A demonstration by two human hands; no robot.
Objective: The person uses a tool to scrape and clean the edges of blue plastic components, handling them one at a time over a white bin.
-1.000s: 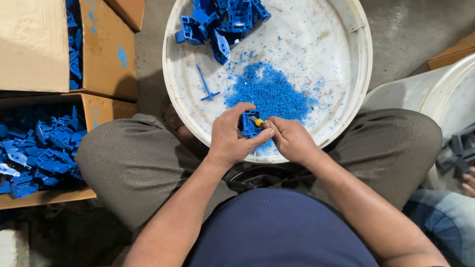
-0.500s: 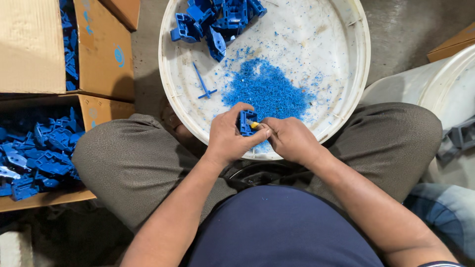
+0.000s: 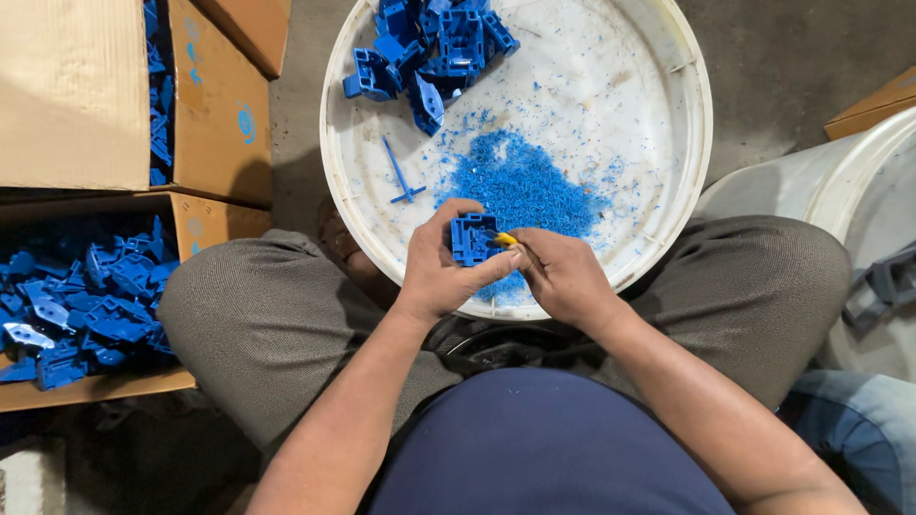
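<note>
your left hand (image 3: 441, 272) grips a blue plastic part (image 3: 474, 238) over the near rim of the white tub lid (image 3: 658, 124). your right hand (image 3: 563, 277) is closed on a yellow-tipped tool (image 3: 504, 239) touching the part, above the blue shavings (image 3: 520, 186).

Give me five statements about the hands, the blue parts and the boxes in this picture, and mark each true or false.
1. The left hand holds a blue plastic part. True.
2. The right hand is empty. False: it holds a yellow-tipped tool against the part.
3. Blue shavings are heaped in the white tub. True.
4. The cardboard box at the left knee holds red parts. False: they are blue.
5. The tub holds no whole parts. False: a pile lies at its far side.
</note>
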